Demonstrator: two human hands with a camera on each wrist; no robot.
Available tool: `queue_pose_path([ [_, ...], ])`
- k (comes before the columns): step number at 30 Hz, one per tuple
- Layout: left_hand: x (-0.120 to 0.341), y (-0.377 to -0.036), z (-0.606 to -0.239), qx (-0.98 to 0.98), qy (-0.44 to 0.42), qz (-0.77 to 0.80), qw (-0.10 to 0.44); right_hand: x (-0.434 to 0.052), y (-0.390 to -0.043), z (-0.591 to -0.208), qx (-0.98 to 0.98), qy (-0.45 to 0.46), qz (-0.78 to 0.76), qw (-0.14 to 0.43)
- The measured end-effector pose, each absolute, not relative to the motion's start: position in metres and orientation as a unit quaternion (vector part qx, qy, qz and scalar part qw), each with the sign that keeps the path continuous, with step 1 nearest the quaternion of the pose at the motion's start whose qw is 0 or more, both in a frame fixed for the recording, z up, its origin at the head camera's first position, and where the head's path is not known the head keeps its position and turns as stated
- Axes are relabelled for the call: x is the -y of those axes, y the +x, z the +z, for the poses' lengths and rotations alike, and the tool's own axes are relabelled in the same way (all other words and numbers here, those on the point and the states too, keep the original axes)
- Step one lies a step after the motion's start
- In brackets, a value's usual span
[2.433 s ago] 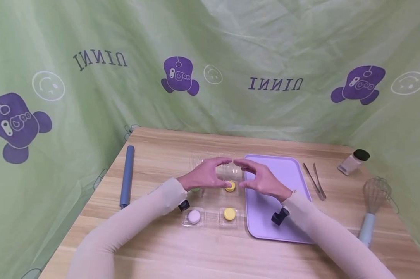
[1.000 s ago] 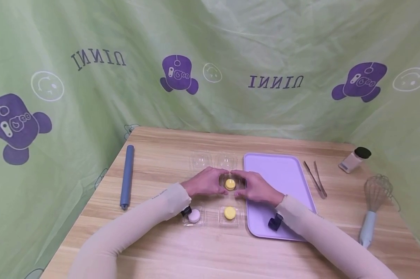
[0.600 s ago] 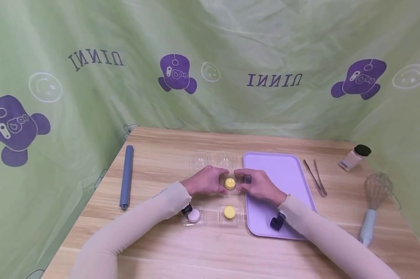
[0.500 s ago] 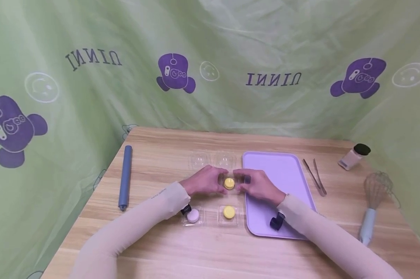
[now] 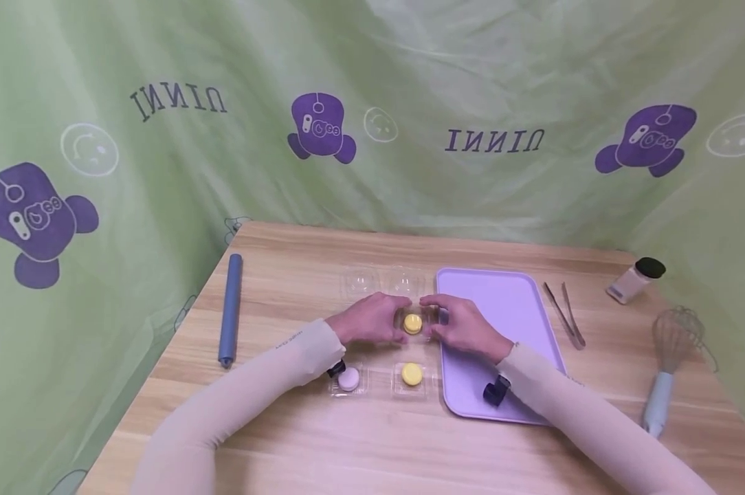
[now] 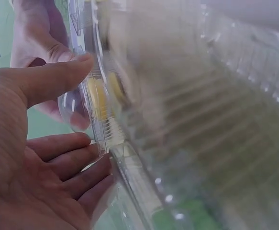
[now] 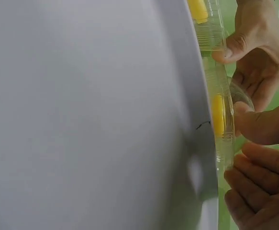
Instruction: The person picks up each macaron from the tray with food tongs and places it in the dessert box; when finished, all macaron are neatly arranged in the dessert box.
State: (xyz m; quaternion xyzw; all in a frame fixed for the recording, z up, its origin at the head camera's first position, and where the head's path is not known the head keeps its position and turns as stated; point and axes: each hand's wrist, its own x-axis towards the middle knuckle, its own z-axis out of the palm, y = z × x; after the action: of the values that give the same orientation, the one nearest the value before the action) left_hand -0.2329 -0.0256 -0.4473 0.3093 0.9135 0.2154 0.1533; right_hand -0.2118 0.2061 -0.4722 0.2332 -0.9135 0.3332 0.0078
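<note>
Between the two hands, near the middle of the light wooden table, sits a round yellow macaron inside a clear plastic clamshell tray, whose far cups lie empty just behind it. The left hand presses against the tray from the left, thumb on the upper rim and fingers curled under the edge; the left wrist view shows the thumb on the clear plastic and the fingers beneath it, so it is grasping the tray. The right hand meets the same tray from the right, fingertips pinching its edge beside the macaron; in the right wrist view its thumb pushes on the plastic rim next to the yellow disc.

Nearer the person, a second yellow macaron and a pale lilac macaron rest in their own clear cups, side by side. Just right of the tray lies a flat lilac rectangular serving tray, with the right forearm crossing its near left corner. Farther right are thin metal tweezers, a small glass shaker jar with a black cap and a wire whisk with a pale blue handle. Well off to the left lies a long blue-grey rolling pin. A green printed cloth backdrop hangs behind and around the table.
</note>
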Motion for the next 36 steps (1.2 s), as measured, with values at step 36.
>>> queue_pose_path([
  [36,0.169,-0.318,-0.37,-0.849,0.219,0.48,0.036,-0.244,-0.302,-0.358,0.742,0.206,0.637,0.026],
])
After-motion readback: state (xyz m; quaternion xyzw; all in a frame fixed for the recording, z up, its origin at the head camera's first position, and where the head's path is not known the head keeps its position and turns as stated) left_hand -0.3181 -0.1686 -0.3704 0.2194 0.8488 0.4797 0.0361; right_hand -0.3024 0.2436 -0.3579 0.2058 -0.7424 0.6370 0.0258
